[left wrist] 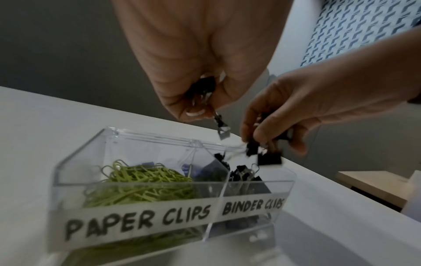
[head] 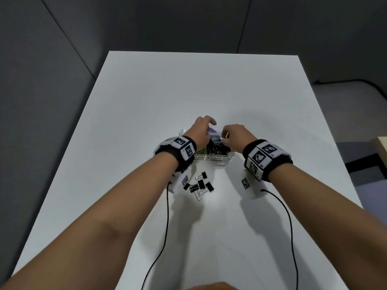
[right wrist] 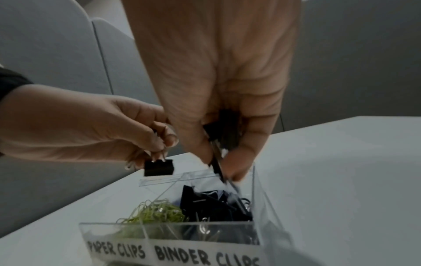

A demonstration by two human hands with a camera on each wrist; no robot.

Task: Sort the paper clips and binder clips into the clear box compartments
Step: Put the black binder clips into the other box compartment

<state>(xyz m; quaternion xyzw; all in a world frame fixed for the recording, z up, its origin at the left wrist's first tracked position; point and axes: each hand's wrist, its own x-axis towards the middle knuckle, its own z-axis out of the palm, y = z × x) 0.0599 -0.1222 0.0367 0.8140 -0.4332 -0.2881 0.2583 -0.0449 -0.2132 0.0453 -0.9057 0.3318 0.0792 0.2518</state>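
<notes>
A plain white rectangular table (head: 188, 91) stands against dark grey padded wall panels (head: 62, 49); a pale wooden furniture corner (head: 380, 146) sits right.

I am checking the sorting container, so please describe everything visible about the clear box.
The clear box looks like hard transparent plastic, open at the top, standing upright on the white table. A thin clear divider splits it in two. A white strip on the front reads PAPER CLIPS and BINDER CLIPS. The first part holds green paper clips, the second black binder clips. Both hands hover above it, holding binder clips; whether they touch it is unclear.
</notes>
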